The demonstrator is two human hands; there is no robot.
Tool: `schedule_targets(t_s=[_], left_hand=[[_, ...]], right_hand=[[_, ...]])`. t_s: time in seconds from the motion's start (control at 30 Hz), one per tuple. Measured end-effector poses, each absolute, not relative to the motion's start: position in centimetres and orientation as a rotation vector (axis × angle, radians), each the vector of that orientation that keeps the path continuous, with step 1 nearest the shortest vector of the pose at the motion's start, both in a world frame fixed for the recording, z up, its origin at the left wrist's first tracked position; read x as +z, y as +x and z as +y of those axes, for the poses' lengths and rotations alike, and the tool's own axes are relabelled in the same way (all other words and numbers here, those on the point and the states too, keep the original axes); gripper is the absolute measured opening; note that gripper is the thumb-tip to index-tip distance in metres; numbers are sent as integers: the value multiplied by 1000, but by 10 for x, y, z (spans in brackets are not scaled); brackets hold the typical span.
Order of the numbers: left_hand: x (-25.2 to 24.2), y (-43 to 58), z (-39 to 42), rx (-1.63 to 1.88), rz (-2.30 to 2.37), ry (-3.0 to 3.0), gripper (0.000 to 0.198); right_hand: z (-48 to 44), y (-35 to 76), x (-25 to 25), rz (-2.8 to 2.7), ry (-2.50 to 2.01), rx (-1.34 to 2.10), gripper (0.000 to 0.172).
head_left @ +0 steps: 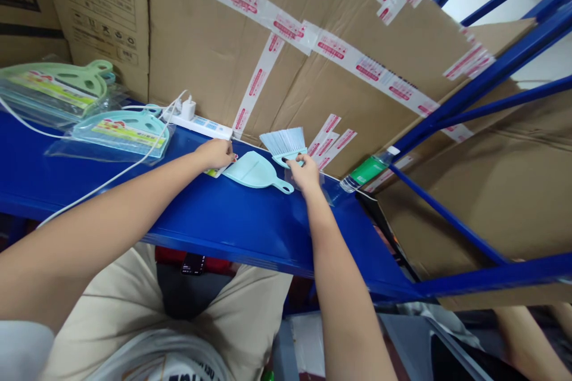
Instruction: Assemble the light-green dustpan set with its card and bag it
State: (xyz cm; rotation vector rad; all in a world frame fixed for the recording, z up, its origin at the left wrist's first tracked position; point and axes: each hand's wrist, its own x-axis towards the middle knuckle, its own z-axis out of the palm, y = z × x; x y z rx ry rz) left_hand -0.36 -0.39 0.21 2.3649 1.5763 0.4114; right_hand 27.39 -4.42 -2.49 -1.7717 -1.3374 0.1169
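My left hand (217, 153) is closed on a small printed card (218, 171), most of it hidden under the fingers. Right beside it a light blue dustpan (254, 170) lies on the blue shelf, its looped handle pointing right. My right hand (306, 172) grips a small light blue hand brush (284, 144) by its handle end, with the pale bristles up against the cardboard. Under and beside my right wrist is some clear plastic wrapping (328, 193).
Bagged dustpan sets, one blue (127, 131) and some green (58, 80), lie at left. A power strip (203, 126) with a white cable (129, 165) sits behind. A bottle (369, 171) leans at right by the blue frame (447, 110). Another person's arm (531, 339) shows lower right.
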Motion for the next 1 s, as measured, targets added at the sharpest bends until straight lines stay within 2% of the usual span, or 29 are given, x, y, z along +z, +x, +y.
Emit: schedule_targets(t_s=[0.13,1.0], left_hand=[[5,-3,-6,357,1579,2403,40],[0,-8,4,419,1541,2585,36]], right_hand=[[-46,269,-24,-1302,-1823,140,23],[-59,244,-11,-1416,-1857,173,18]])
